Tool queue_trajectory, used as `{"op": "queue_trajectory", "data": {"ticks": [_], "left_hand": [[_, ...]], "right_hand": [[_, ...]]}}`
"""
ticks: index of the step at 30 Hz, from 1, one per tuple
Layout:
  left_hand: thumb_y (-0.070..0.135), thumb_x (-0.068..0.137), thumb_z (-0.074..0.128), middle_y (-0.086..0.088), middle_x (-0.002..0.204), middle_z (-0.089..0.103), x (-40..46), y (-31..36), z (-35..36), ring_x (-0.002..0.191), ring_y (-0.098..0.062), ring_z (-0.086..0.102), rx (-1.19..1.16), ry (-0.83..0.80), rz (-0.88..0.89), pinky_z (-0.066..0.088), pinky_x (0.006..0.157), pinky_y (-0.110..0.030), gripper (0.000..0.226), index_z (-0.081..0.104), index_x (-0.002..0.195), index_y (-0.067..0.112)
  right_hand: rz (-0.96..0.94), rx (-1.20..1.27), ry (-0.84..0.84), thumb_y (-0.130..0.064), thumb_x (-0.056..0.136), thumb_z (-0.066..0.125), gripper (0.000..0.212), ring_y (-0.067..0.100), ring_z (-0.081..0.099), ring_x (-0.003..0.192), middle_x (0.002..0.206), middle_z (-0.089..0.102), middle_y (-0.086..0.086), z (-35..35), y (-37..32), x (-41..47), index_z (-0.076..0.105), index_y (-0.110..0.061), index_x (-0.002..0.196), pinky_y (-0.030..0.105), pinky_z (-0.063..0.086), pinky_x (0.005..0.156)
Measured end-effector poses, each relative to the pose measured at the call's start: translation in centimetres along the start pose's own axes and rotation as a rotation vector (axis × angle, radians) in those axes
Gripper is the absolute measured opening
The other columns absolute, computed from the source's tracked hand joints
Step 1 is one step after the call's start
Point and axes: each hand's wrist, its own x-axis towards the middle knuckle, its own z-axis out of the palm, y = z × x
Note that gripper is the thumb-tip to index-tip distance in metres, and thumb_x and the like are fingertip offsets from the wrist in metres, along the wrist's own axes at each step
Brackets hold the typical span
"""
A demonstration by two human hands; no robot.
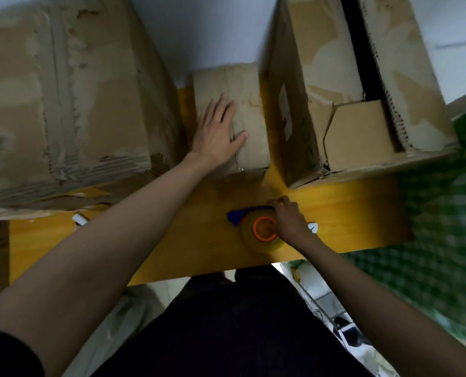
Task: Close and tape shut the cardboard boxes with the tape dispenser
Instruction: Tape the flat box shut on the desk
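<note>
I see three cardboard boxes on a yellow table [199,257]. No brand name or writing is legible anywhere; the only label is a pale sticker [285,111] on the side wall of the right box [335,85], and its print is too blurred for me to read.

The small box [249,115] sits at about twelve o'clock from the table's middle, its flaps down, its long axis running from six towards twelve. My left hand [217,131] lies flat on its top, fingers straight and spread towards twelve, thumb out towards three; it presses and grasps nothing.

The large left box [63,99] fills the ten o'clock side, closed, its surface scuffed and torn. The right box, at two o'clock, has a dark gap between its long top flaps, and that gap runs roughly six to twelve with a slight lean; a short end flap shows folded in at its near end.

The tape dispenser [253,227] rests on the table at about five o'clock from the small box, near the front edge. Its blue cutting end points towards nine, so its long axis lies nine to three, and the orange-cored tape roll faces up. My right hand [289,219] has its fingers curled over the three o'clock end, gripping the dispenser.

A small white object [80,219] lies at the left box's near edge.
</note>
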Motion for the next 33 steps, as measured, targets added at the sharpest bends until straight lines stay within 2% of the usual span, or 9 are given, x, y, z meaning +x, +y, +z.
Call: {"op": "queue_trajectory", "data": {"ticks": [4, 10, 16, 18, 20, 22, 26, 30, 33], "left_hand": [[0.061, 0.101, 0.034, -0.004, 0.170, -0.006, -1.2, -0.6, -0.2, 0.156, -0.024, -0.008, 0.032, -0.076, 0.014, -0.007, 0.122, -0.040, 0.080, 0.002, 0.162, 0.020], [0.062, 0.101, 0.033, -0.005, 0.170, -0.006, -2.2, -1.0, -0.6, 0.156, -0.025, -0.007, 0.042, -0.135, 0.003, 0.001, 0.127, -0.043, 0.082, 0.000, 0.162, 0.019], [0.061, 0.098, 0.043, -0.002, 0.170, 0.000, -3.4, -0.8, -0.8, 0.156, -0.024, -0.001, 0.021, -0.129, -0.056, 0.002, 0.123, -0.057, 0.082, 0.010, 0.162, 0.021], [0.059, 0.098, 0.044, -0.001, 0.170, 0.002, -4.3, -0.5, -0.6, 0.156, -0.025, 0.002, -0.012, -0.134, -0.067, 0.006, 0.122, -0.061, 0.079, 0.015, 0.161, 0.021], [0.053, 0.100, 0.044, -0.002, 0.170, 0.007, -5.0, -0.4, -0.5, 0.155, -0.027, 0.007, -0.039, -0.129, -0.043, 0.015, 0.120, -0.060, 0.071, 0.022, 0.159, 0.020], [0.047, 0.103, 0.042, -0.005, 0.168, 0.015, -5.9, -0.4, -0.4, 0.152, -0.031, 0.015, -0.027, -0.111, 0.003, 0.025, 0.119, -0.054, 0.062, 0.030, 0.156, 0.017], [0.033, 0.105, 0.040, -0.004, 0.165, 0.024, -8.8, 0.1, 0.5, 0.146, -0.034, 0.022, 0.022, -0.102, 0.039, 0.036, 0.111, -0.055, 0.050, 0.038, 0.154, 0.019], [0.012, 0.101, 0.045, -0.006, 0.161, 0.023, -11.3, 0.2, 1.8, 0.145, -0.036, 0.022, 0.064, -0.185, 0.103, 0.033, 0.113, -0.054, 0.057, 0.033, 0.156, 0.022], [-0.001, 0.089, 0.058, -0.006, 0.154, 0.028, -11.9, -0.5, 1.3, 0.142, -0.035, 0.027, 0.039, -0.290, 0.232, 0.030, 0.115, -0.050, 0.073, 0.038, 0.154, 0.024]], "right_hand": [[0.020, -0.059, 0.016, -0.013, 0.099, 0.053, 0.048, 0.043, 0.046, 0.116, 0.137, 0.038, 0.017, 1.8, 0.4, 0.7, 0.039, -0.020, 0.144, 0.046, 0.043, 0.073], [-0.009, -0.068, 0.121, -0.006, 0.101, 0.048, 0.053, 0.042, 0.058, 0.095, 0.128, 0.045, 0.020, 2.7, -0.4, 1.1, 0.028, -0.015, 0.149, 0.043, 0.038, 0.064], [-0.046, 0.370, 0.278, -0.005, 0.087, 0.061, 0.033, 0.038, 0.048, 0.067, 0.086, 0.044, 0.006, 3.5, 1.3, -4.0, 0.034, -0.013, 0.105, 0.040, 0.030, 0.050], [-0.022, 0.491, 0.346, -0.003, 0.082, 0.062, 0.037, 0.026, 0.042, 0.058, 0.078, 0.040, 0.000, 3.0, 1.8, -6.7, 0.034, -0.017, 0.102, 0.035, 0.025, 0.050], [-0.057, 0.579, 0.422, -0.001, 0.078, 0.066, 0.046, 0.015, 0.046, 0.063, 0.085, 0.047, -0.001, 2.2, 2.1, -9.5, 0.040, -0.020, 0.110, 0.034, 0.031, 0.053], [-0.133, 0.633, 0.496, 0.000, 0.078, 0.068, 0.060, 0.006, 0.052, 0.086, 0.109, 0.052, -0.001, 1.0, 2.3, -11.8, 0.046, -0.023, 0.128, 0.029, 0.044, 0.066], [-0.181, 0.681, 0.583, 0.005, 0.078, 0.070, 0.072, -0.007, 0.049, 0.099, 0.115, 0.049, 0.005, -1.3, 1.7, -14.7, 0.049, -0.021, 0.142, 0.005, 0.039, 0.075], [-0.223, 0.743, 0.636, -0.005, 0.078, 0.071, 0.060, 0.005, 0.052, 0.101, 0.116, 0.053, -0.002, -3.6, 0.5, -15.6, 0.049, -0.024, 0.129, 0.016, 0.042, 0.080], [-0.230, 0.826, 0.624, 0.000, 0.081, 0.072, 0.057, 0.008, 0.060, 0.092, 0.105, 0.059, -0.015, -5.2, -0.5, -15.8, 0.045, -0.031, 0.120, 0.025, 0.047, 0.069]]}}
